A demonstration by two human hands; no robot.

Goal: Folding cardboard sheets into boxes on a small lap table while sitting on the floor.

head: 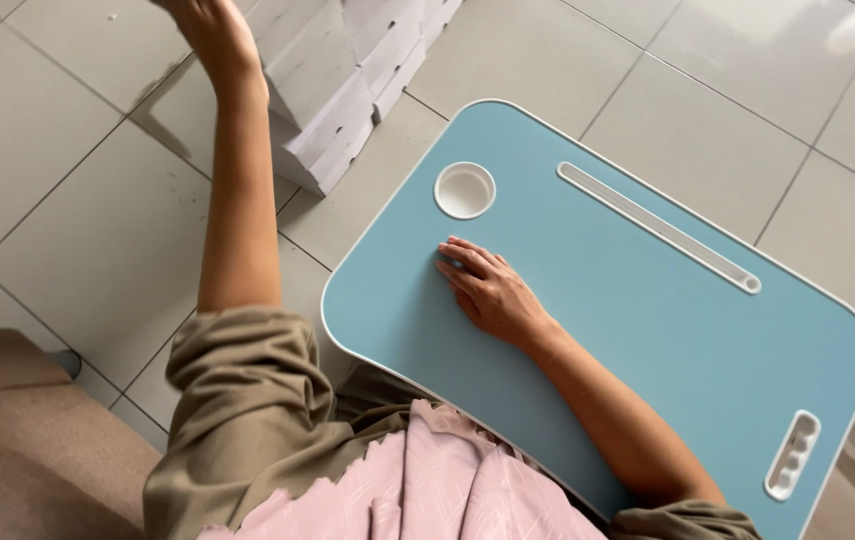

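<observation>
Head view, lap desk (pixel 647 330): blue top, bare before you.
Right hand (pixel 487 290): flat, fingers together, empty, just below the desk's round cup hole (pixel 464 190).
Left hand (pixel 209 25): raised toward paper stack (pixel 347 70) beside the desk; grip cannot be told.

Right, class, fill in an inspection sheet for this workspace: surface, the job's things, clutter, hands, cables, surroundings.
Surface: blue lap tray with white rim, bare apart from the hand.
Job's things: round cup recess, long slot, small slotted handle, all moulded into the tray.
Clutter: nothing seen.
Hands: right hand flat on the tray below the recess; left hand raised towards the white stack, partly out of view.
Cables: nothing seen.
Surroundings: pale tiled floor, brown cushion lower left.
</observation>
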